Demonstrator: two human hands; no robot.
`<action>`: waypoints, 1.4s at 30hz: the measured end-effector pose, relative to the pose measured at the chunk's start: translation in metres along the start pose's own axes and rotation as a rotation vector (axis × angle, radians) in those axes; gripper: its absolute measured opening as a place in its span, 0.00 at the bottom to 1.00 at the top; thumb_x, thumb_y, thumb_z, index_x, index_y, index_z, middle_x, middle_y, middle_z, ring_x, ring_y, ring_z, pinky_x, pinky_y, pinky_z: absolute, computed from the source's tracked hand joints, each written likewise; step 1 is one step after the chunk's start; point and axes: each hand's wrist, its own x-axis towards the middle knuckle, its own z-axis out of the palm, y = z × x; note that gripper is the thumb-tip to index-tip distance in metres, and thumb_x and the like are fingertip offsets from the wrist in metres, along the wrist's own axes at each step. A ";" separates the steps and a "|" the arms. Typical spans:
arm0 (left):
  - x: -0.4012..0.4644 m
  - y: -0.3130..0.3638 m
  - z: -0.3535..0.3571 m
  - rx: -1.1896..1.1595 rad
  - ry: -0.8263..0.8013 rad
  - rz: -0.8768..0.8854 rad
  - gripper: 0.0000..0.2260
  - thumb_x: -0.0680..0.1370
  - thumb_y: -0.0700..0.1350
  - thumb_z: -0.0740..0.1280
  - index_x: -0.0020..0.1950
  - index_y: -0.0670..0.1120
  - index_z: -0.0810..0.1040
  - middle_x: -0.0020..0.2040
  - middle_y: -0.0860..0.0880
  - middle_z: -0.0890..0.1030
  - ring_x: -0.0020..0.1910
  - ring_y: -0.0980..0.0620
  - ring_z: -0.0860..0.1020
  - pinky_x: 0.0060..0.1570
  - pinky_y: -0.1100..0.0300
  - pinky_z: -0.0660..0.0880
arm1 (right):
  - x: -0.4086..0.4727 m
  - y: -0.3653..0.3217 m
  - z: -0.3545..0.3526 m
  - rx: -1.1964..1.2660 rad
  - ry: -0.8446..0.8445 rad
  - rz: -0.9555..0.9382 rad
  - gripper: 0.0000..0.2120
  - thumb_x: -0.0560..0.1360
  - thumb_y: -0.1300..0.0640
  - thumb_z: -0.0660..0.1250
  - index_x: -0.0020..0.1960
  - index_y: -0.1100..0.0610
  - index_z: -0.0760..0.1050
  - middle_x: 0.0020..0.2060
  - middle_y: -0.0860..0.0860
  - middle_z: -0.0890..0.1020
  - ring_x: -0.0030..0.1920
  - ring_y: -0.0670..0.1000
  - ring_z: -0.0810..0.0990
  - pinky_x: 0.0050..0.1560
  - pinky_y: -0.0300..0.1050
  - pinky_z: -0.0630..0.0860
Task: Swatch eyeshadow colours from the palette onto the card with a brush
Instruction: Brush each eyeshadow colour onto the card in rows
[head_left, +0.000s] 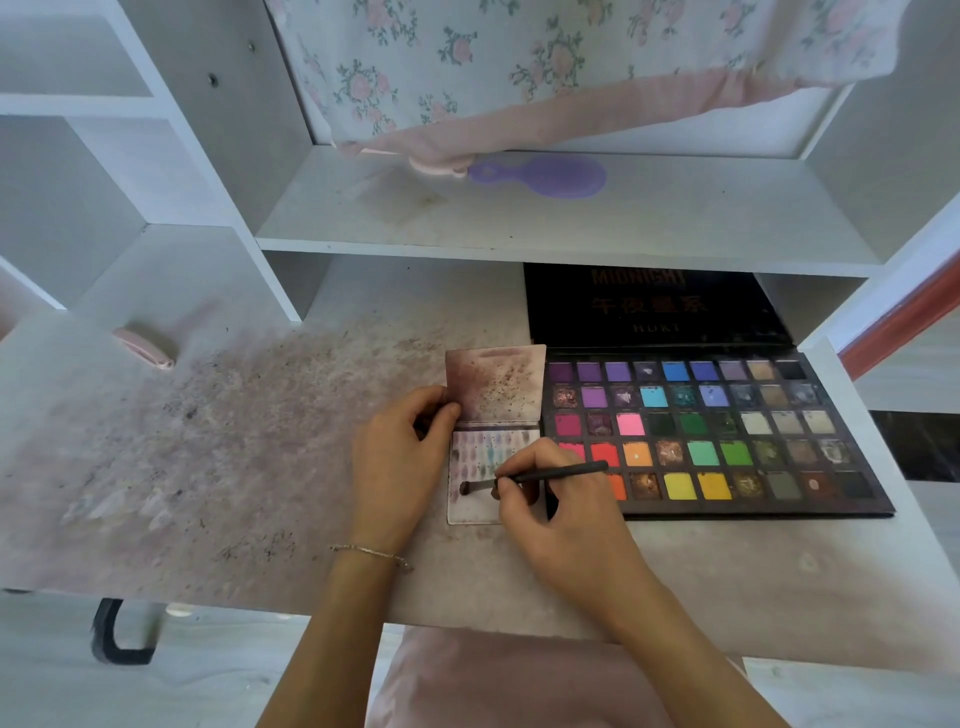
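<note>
My left hand (400, 462) pinches the folded card's (475, 506) left edge, steadying it on the stained tabletop (208, 467). My right hand (550, 499) grips the brush (535, 475), its tip touching the card's lower panel beneath rows of swatches. The open palette (727, 436) lies just beside the card, to its right.

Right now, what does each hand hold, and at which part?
The right hand pinches the brush on its handle, near the head end. The left hand holds the card by its left edge, about at the fold.
</note>
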 end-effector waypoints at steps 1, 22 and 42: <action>0.000 0.000 0.000 0.002 0.000 -0.003 0.07 0.74 0.43 0.67 0.51 0.46 0.81 0.40 0.59 0.77 0.37 0.64 0.74 0.38 0.77 0.68 | -0.001 0.000 0.000 0.003 -0.003 0.002 0.03 0.71 0.61 0.66 0.41 0.54 0.74 0.35 0.45 0.78 0.39 0.48 0.75 0.41 0.49 0.74; 0.000 0.000 0.001 0.008 -0.008 -0.013 0.09 0.75 0.44 0.66 0.53 0.46 0.81 0.43 0.55 0.80 0.40 0.59 0.76 0.41 0.71 0.69 | 0.000 0.002 0.000 -0.015 -0.003 -0.001 0.04 0.70 0.61 0.66 0.40 0.53 0.74 0.33 0.40 0.75 0.37 0.45 0.73 0.39 0.47 0.74; 0.001 0.001 0.000 -0.012 -0.015 -0.021 0.08 0.75 0.42 0.67 0.52 0.45 0.81 0.43 0.55 0.79 0.42 0.54 0.78 0.45 0.61 0.72 | -0.012 0.028 -0.049 0.270 0.434 0.000 0.09 0.72 0.59 0.61 0.43 0.45 0.74 0.36 0.49 0.81 0.34 0.47 0.79 0.34 0.36 0.76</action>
